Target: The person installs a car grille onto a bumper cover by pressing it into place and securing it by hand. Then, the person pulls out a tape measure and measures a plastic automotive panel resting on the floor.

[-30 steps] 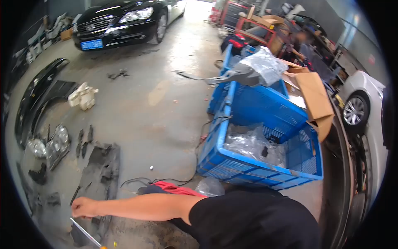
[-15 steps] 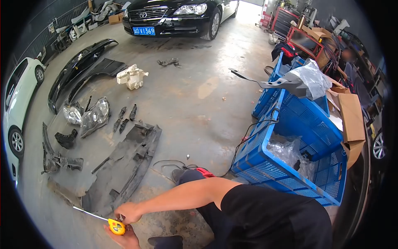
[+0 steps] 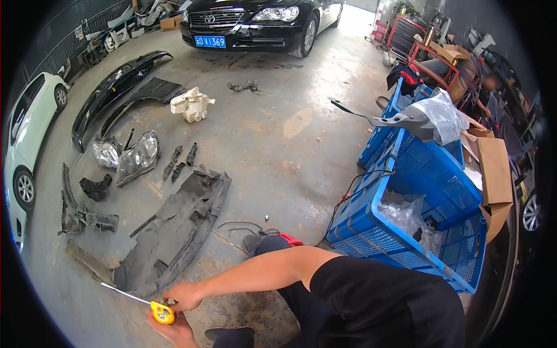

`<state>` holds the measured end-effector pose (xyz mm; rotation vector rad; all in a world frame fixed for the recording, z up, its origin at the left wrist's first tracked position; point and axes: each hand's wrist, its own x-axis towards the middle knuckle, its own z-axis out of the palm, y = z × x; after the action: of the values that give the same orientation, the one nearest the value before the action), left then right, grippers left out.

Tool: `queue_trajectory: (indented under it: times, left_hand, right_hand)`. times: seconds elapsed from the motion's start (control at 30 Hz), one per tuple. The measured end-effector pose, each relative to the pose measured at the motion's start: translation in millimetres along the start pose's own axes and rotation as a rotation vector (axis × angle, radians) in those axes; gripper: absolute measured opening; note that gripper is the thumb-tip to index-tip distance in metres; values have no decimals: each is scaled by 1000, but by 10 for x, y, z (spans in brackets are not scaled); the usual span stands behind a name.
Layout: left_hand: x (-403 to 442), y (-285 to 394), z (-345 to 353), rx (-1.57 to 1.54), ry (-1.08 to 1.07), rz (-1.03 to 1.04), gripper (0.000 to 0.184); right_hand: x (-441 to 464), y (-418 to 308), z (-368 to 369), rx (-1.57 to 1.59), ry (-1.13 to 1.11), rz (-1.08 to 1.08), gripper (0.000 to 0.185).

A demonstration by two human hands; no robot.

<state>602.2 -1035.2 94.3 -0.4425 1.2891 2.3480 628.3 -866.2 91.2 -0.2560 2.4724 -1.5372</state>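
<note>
A yellow tape measure (image 3: 162, 312) rests in my left hand (image 3: 176, 331), whose fingers are wrapped round its case. My right hand (image 3: 184, 296) comes in from above with bent fingers at the case's upper side; its fingertips are partly hidden. From the case the pale tape blade (image 3: 124, 293) runs out to the upper left. Its far end lies by a narrow dark strip (image 3: 88, 261) on the floor. Just above my hands lies a large, dusty, dark plastic car panel (image 3: 174, 232).
Headlights (image 3: 138, 159), a white plastic tank (image 3: 192, 105), a black bumper (image 3: 110, 95) and several brackets (image 3: 96, 188) lie on the floor. Blue crates (image 3: 400, 232) stand at right, a cable (image 3: 360, 188) hanging over one. A black car (image 3: 255, 26) is parked ahead, a white car (image 3: 36, 124) at left.
The view has shifted slightly, so most of the scene sits a little further right. Both hands stay at the tape measure, with its blade still drawn out.
</note>
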Motion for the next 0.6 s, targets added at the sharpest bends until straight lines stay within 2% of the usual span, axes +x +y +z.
queue_trajectory:
  times: [0.07,0.2,0.3,0.5,0.6]
  left_hand:
    - [-14,9,23,15,-8,-11,46]
    - [1,18,-10,34,-10,-18,45]
    - [29,14,-47,23,-4,-8,53]
    - [21,8,-36,44,-24,-9,52]
    - [-42,5,68,46,15,-2,45]
  right_hand:
    - [36,56,48,-14,24,-16,50]
    - [37,67,53,-33,53,-41,48]
    - [35,69,48,-35,62,-42,46]
    - [-10,12,-11,-54,72,-39,45]
    - [-6,19,-2,-63,101,-53,45]
